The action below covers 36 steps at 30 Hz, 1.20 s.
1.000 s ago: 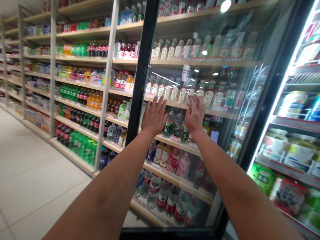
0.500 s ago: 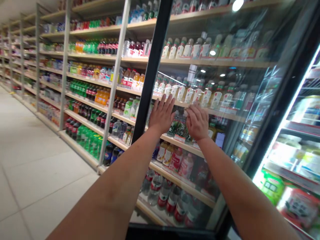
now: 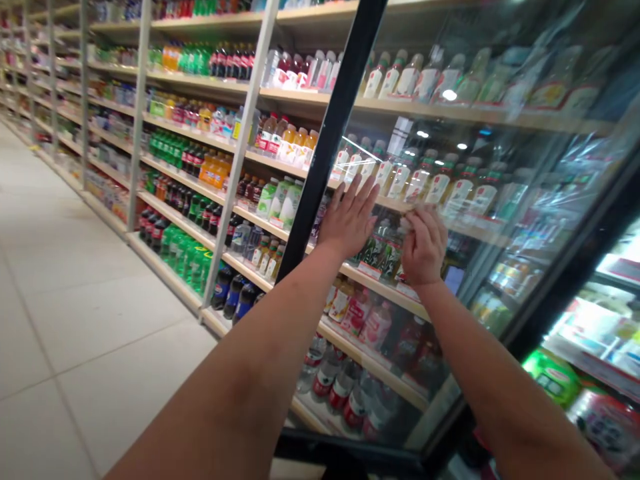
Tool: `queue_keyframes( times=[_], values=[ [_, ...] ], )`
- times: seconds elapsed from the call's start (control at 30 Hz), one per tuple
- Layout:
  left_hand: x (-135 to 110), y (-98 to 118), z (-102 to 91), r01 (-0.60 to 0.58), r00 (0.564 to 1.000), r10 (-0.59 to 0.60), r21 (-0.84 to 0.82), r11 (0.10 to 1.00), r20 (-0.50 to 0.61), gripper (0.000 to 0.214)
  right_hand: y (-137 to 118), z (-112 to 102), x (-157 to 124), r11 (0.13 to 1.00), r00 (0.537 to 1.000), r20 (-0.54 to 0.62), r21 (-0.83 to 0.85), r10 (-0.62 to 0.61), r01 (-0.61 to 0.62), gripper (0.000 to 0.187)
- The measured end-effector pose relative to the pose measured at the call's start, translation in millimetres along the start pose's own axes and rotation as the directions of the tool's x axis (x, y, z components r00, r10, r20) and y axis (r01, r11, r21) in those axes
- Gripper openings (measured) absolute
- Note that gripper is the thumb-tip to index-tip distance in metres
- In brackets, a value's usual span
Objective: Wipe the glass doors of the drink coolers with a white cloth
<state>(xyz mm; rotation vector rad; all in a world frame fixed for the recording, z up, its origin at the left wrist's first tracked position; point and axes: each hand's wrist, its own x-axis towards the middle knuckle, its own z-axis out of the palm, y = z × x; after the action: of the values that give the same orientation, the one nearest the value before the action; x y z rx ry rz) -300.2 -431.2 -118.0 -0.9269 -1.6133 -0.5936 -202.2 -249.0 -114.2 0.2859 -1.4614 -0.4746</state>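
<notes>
A glass cooler door with a black frame stands open at a slant in front of me. My left hand lies flat against the glass near the frame's left edge, fingers spread. To its right, my right hand is closed, its curled fingers at the glass. A small pale bit shows at those fingertips, too blurred to name. Through the pane I see shelves of bottles with white labels, and dark green-patterned bottles just behind my hands.
Long drink shelves run away to the left, with green bottles on the bottom tier. Pale floor tiles lie beside them. On the right, the lit cooler holds a green package and a pink one.
The view has shifted, so the door and both hands appear farther right and the shelves higher. Both hands keep nearly the same place on the glass.
</notes>
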Motion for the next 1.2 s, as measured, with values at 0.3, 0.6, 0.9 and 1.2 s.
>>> queue_keyframes(
  times=[0.3, 0.6, 0.9, 1.2],
  values=[
    [-0.1, -0.5, 0.0, 0.001, 1.0, -0.001, 0.007, 1.0, -0.017, 0.062, -1.3, 0.3, 14.4, 0.998, 0.989, 0.147, 0.053, -0.023, 0.016, 0.048],
    [-0.2, -1.6, 2.5, -0.003, 1.0, 0.003, 0.012, 1.0, -0.009, 0.063, 4.6, 41.3, 74.4, 0.985, 0.985, 0.045, 0.043, 0.167, -0.169, 0.053],
    [-1.4, 0.4, 0.4, -0.007, 1.0, 0.007, -0.018, 1.0, -0.013, 0.063, 4.2, -3.8, 13.0, 0.999, 0.995, 0.088, 0.016, 0.046, -0.048, 0.048],
    [-12.9, -0.6, 3.2, 0.008, 1.0, -0.008, -0.033, 0.999, 0.004, 0.062, 7.3, -29.2, -41.3, 0.996, 0.975, 0.212, 0.063, -0.071, 0.059, 0.051]
  ],
)
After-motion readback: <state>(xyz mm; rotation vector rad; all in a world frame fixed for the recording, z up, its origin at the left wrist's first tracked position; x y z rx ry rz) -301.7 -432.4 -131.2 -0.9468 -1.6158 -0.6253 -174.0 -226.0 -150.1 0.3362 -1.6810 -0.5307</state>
